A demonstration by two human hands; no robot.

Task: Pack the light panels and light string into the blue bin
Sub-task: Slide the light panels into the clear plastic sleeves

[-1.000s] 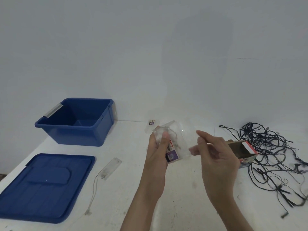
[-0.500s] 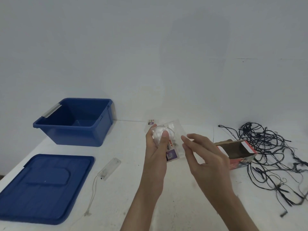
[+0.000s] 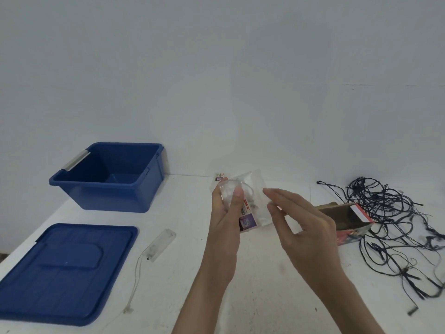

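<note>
Head view:
- Left hand [image 3: 226,213] still grips clear packet [image 3: 252,196], thumb across front, above tabletop middle; coiled wire and printed card inside, probably packed light panel.
- Right hand [image 3: 303,227] has moved from carton [image 3: 346,220] to packet's right edge; fingers nearly straight, pinch or touch: cannot tell.
- Bin [image 3: 115,198] at far left corner, nothing visible inside; lid [image 3: 60,268] off, near left edge.
- Loose panel [image 3: 160,245] just beside lid; string [image 3: 390,213] tangled at right edge, both untouched.
- Judgement: packing not started; packet likely goes first.
</note>
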